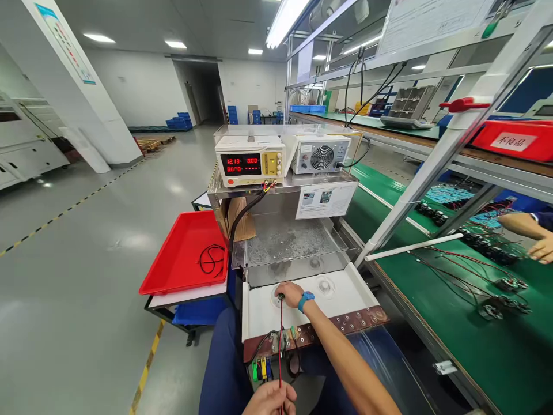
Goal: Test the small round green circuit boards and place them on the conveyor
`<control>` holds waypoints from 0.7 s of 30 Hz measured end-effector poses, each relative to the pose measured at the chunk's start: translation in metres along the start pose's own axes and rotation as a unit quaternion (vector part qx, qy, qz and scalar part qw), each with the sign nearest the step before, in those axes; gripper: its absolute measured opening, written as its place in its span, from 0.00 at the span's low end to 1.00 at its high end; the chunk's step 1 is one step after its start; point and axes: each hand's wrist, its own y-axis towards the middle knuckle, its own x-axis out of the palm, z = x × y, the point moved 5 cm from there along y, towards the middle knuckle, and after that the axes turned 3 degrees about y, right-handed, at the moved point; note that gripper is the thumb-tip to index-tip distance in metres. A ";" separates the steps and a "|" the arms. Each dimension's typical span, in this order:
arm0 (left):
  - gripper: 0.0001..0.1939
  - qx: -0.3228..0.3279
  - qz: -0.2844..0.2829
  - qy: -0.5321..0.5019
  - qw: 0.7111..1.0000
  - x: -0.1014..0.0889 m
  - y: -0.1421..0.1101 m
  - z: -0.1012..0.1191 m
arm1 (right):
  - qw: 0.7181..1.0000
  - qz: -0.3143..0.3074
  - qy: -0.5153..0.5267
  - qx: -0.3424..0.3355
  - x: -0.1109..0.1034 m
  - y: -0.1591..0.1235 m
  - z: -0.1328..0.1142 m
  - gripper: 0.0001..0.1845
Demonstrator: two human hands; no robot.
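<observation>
My right hand, with a blue watch band on the wrist, is closed on a small dark round part. It holds the part over the left round recess of a white fixture; whether the part touches the recess is hard to see. A thin red-and-black wire runs from the part down towards me. Near the bottom edge my left hand pinches this wire between its fingers. Between the hands lies a brown terminal strip with metal studs, and coloured clips hang below it.
A power supply with red digits stands on a metal shelf behind the fixture. Left is a red tray holding a black cable. On the green bench at right lie wired motors, near another person's hand.
</observation>
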 end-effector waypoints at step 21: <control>0.21 0.123 0.015 0.012 0.992 0.045 0.035 0.123 | 0.988 0.106 0.052 0.097 0.013 -0.019 0.008 0.23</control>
